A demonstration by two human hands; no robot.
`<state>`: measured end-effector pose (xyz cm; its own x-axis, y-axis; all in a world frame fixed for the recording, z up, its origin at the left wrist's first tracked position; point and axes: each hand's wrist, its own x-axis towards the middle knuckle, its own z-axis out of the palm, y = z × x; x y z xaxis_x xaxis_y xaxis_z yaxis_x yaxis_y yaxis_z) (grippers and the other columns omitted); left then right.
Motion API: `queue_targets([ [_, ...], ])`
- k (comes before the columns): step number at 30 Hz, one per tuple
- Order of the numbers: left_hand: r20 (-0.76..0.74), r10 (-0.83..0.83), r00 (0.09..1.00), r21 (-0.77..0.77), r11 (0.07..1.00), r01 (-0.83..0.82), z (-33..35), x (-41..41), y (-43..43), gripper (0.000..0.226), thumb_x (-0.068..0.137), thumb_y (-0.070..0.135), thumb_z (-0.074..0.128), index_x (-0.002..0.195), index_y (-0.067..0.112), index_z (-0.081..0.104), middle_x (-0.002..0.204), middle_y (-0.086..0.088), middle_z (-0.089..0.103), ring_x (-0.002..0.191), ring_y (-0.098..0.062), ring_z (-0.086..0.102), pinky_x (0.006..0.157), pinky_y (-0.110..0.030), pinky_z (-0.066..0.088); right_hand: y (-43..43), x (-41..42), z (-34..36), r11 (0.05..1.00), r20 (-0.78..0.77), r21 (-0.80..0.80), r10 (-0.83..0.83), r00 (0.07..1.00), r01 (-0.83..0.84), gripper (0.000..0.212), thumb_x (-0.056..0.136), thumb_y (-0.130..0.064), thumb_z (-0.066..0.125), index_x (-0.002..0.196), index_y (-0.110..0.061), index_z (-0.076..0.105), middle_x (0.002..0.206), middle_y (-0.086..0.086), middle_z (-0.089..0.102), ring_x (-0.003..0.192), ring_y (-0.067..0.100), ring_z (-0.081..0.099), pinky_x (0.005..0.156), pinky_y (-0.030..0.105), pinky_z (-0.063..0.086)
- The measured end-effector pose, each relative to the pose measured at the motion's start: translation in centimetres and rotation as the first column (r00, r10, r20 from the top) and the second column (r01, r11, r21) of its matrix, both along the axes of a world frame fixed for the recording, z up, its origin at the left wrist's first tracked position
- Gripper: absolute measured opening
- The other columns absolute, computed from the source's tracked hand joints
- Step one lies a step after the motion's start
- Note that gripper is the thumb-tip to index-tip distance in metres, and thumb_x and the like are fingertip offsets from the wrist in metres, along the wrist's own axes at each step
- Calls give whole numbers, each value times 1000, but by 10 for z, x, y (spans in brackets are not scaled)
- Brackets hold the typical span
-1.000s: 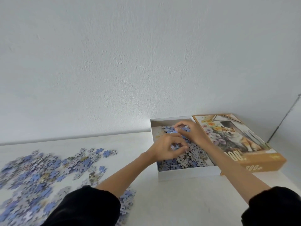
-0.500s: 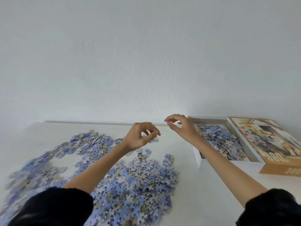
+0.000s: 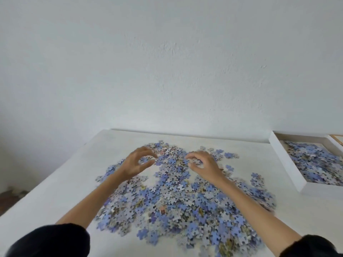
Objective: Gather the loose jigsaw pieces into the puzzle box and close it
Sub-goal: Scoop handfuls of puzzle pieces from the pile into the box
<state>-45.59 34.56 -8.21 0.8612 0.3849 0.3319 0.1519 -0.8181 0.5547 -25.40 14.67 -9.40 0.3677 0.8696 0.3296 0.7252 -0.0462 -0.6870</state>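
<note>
The left hand [image 3: 136, 163] and the right hand [image 3: 205, 165] are held over the far part of the loose jigsaw pieces [image 3: 176, 199], which are spread in a wide pile across the white desk [image 3: 55, 184]. The left is curled with an empty gap between thumb and fingers, while it cannot be told whether anything is pinched under the right's bent fingers. The puzzle box [image 3: 286, 165] is set uncovered at the desk's right side, partly filled with pieces.

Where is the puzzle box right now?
In the head view, the open puzzle box sits at the picture's far right on the table, by the wall, right of the loose jigsaw pieces and the right hand.
</note>
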Motion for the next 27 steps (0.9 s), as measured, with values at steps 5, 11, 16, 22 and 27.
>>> queue_targets([
  [5, -115, 312, 943, 2, 949, -314, -27, -60, 52, 89, 62, 93, 19, 118, 34, 56, 134, -3, 46, 124, -22, 41, 103, -47, 33, 11, -16, -16, 986, 92, -140, -81, 992, 94, 43, 86, -45, 53, 126, -29, 50, 135, -6, 44, 129, 12, 33, 105, 31, 23],
  [11, -151, 323, 934, 6, 945, -326, -50, -70, 46, 102, 66, 90, 7, 132, 24, 46, 138, -2, 43, 122, -17, 42, 103, -37, 28, 17, -31, -30, 946, 210, -321, 30, 977, 40, 96, 60, -86, 4, 132, -34, 42, 145, -8, 30, 135, 11, 21, 106, 29, 18],
  [16, -114, 172, 978, -132, 973, -187, -47, -41, 11, 101, 64, 91, 15, 136, 24, 39, 140, -1, 38, 118, -10, 40, 100, -30, 31, 14, -41, -31, 960, 187, -279, 56, 981, -2, 79, 67, -78, 17, 121, -34, 53, 139, -10, 38, 128, 6, 26, 105, 30, 21],
  [22, 7, 250, 968, -300, 924, -237, -42, -30, 21, 101, 60, 93, 19, 129, 24, 45, 136, -4, 41, 113, -12, 42, 98, -37, 33, 4, -19, -13, 988, 45, -31, -152, 987, 154, 18, 86, -25, 59, 103, -29, 63, 118, -12, 51, 117, 13, 45, 102, 31, 29],
  [27, -107, 352, 930, -138, 921, -365, -45, -26, 45, 70, 88, 60, 26, 140, 14, 34, 145, -13, 33, 126, -26, 39, 102, -45, 32, -13, 30, -9, 874, 49, -118, -469, 882, 471, 40, 88, -38, 54, 126, -24, 52, 140, 5, 41, 132, 23, 30, 106, 41, 25],
])
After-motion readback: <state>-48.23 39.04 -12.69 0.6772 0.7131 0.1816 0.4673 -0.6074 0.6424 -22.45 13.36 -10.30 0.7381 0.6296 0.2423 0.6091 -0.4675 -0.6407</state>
